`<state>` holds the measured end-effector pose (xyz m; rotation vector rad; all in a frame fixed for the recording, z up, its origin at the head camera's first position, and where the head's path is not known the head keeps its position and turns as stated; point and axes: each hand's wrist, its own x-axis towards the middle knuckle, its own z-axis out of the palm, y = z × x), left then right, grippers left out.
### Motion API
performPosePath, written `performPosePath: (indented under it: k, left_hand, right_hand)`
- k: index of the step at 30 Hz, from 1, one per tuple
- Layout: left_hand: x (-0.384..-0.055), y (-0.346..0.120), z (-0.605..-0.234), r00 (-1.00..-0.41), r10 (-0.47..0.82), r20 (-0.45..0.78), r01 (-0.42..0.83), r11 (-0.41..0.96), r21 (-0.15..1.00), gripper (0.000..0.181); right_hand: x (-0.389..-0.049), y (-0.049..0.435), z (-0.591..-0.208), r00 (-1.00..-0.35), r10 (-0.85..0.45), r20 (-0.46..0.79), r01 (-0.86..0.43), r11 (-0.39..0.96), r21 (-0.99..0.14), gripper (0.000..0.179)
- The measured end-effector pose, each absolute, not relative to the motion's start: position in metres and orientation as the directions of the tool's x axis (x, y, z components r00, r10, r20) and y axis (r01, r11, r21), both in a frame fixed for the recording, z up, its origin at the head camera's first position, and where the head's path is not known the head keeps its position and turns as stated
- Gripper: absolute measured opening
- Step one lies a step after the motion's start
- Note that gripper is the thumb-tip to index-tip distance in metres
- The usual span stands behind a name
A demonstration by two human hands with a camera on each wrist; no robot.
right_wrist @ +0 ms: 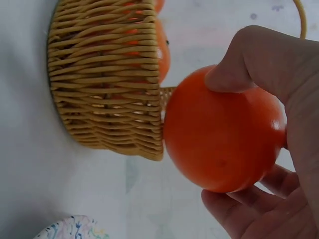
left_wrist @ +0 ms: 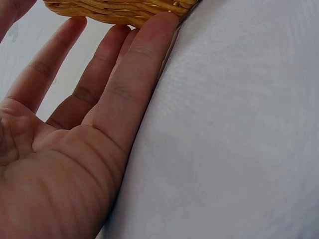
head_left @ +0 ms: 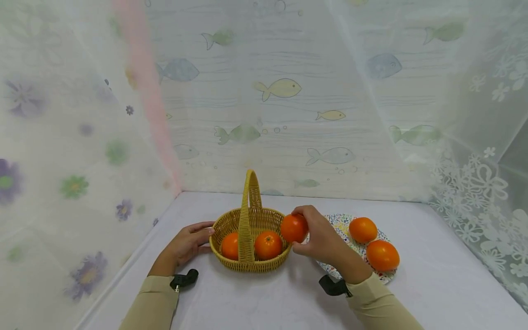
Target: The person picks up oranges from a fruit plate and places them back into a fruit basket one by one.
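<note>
A person's right hand (head_left: pixel 319 236) grasps a fruit (head_left: pixel 294 228) between thumb and fingers, just beside the right rim (right_wrist: pixel 149 99) of a wicker basket (head_left: pixel 255 266); whether fruit and rim touch is hard to tell. The left hand (head_left: pixel 185 243) grasps nothing, its fingers loosely extended and their tips against the basket's left side. Inside lie 2 more, the left fruit (head_left: pixel 229 246) and the right fruit (head_left: pixel 268 245), with the handle (head_left: pixel 246 220) arching over; another 2, an upper fruit (head_left: pixel 363 230) and a lower fruit (head_left: pixel 382 255), sit on a patterned plate (head_left: pixel 341 223). The step appears to be loading the basket: best to lift clear of the rim, keep right of the handle, lower gently behind the right fruit and release late, the left hand bracing against tipping.
</note>
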<state>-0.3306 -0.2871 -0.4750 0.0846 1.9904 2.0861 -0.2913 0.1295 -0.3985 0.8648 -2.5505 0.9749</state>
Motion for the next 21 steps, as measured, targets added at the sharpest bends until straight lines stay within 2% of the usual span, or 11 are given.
performPosePath:
  k: [4, 9, 21]
  left_hand:
    - [-0.331, -0.288, -0.475, -0.965, 0.227, -0.134, -0.145, -0.033, 0.989, 0.061]
    - [-0.331, -0.289, -0.476, -0.964, 0.23, -0.132, -0.144, -0.036, 0.989, 0.06]
    - [-0.33, -0.288, -0.474, -0.963, 0.239, -0.126, -0.141, -0.045, 0.989, 0.059]
  right_hand:
    - [-0.294, 0.127, -0.404, -0.768, -0.428, 0.477, -0.636, 0.597, -0.488, 0.077]
    - [-0.297, 0.122, -0.413, -0.735, -0.446, 0.51, -0.668, 0.605, -0.434, 0.071]
    - [-0.294, 0.114, -0.416, -0.763, -0.439, 0.475, -0.635, 0.647, -0.422, 0.07]
